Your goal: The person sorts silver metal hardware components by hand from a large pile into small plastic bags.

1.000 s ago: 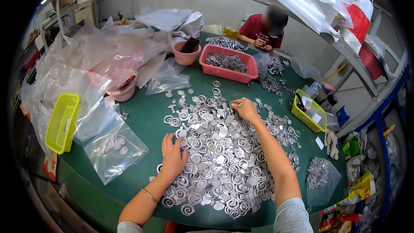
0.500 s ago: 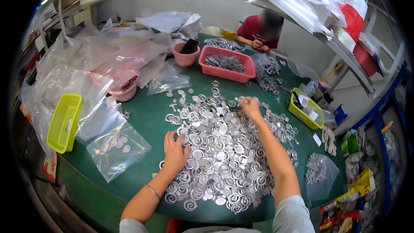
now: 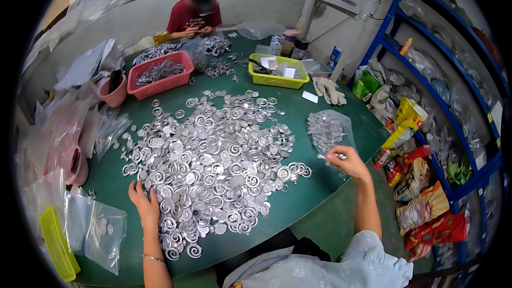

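Note:
A wide heap of flat silver metal pieces [image 3: 213,170], many of them spirals and discs, covers the middle of the green table [image 3: 298,176]. My left hand [image 3: 145,205] rests at the heap's left edge, fingers apart and touching the outer pieces. Off to the right, my right hand [image 3: 351,163] is closed on a small silver metal piece [image 3: 339,156] that shows at its fingertips; its exact shape is partly hidden. Just beyond those fingers lies a clear plastic bag [image 3: 328,129] of small grey metal parts.
A pink bin [image 3: 186,77] of grey parts and a yellow-green basket [image 3: 277,79] stand farther back. Gloves [image 3: 329,92] lie near the basket. Another person [image 3: 194,18] works across the table. Blue shelving [image 3: 426,96] rises at right; a clear bag [image 3: 104,234] holds discs at left.
The view has swung to the right. My right hand has moved from the heap's far side to the bag at the right, carrying a metal piece. My left hand stays at the heap's left edge.

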`<state>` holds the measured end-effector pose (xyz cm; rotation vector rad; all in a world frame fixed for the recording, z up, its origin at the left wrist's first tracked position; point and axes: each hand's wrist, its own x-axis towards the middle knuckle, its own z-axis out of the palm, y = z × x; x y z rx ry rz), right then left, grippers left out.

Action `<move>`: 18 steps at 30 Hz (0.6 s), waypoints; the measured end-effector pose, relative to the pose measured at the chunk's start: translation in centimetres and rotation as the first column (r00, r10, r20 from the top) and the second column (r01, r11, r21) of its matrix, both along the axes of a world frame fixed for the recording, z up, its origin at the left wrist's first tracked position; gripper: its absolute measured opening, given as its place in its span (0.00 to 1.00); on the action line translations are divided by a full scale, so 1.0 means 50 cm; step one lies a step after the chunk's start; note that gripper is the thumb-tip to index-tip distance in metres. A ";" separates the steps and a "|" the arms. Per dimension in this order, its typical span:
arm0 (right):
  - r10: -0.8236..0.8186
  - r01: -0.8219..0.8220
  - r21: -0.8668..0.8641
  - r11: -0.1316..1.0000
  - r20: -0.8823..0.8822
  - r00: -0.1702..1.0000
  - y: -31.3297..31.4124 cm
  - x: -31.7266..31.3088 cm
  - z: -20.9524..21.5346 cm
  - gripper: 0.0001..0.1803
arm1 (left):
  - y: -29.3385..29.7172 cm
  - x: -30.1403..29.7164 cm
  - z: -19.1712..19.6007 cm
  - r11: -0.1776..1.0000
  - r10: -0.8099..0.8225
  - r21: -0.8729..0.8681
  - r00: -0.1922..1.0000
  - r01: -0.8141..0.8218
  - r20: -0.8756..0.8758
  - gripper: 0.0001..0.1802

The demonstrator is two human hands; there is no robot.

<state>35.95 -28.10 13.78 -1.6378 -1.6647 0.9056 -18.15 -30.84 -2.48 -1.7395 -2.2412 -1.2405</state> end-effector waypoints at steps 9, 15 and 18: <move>-0.450 0.300 0.537 0.788 0.171 0.877 0.135 0.080 -0.135 0.08 | -0.007 -0.019 0.000 1.000 0.024 -0.006 1.000 -0.024 0.006 0.22; -0.480 0.199 0.611 0.767 0.338 0.810 0.268 0.132 -0.188 0.20 | 0.011 -0.006 -0.015 1.000 -0.010 0.026 0.999 0.011 -0.036 0.20; -0.404 0.133 0.521 0.843 0.450 0.796 0.210 0.070 -0.131 0.22 | -0.010 -0.017 0.003 1.000 0.020 0.005 1.000 -0.020 -0.020 0.18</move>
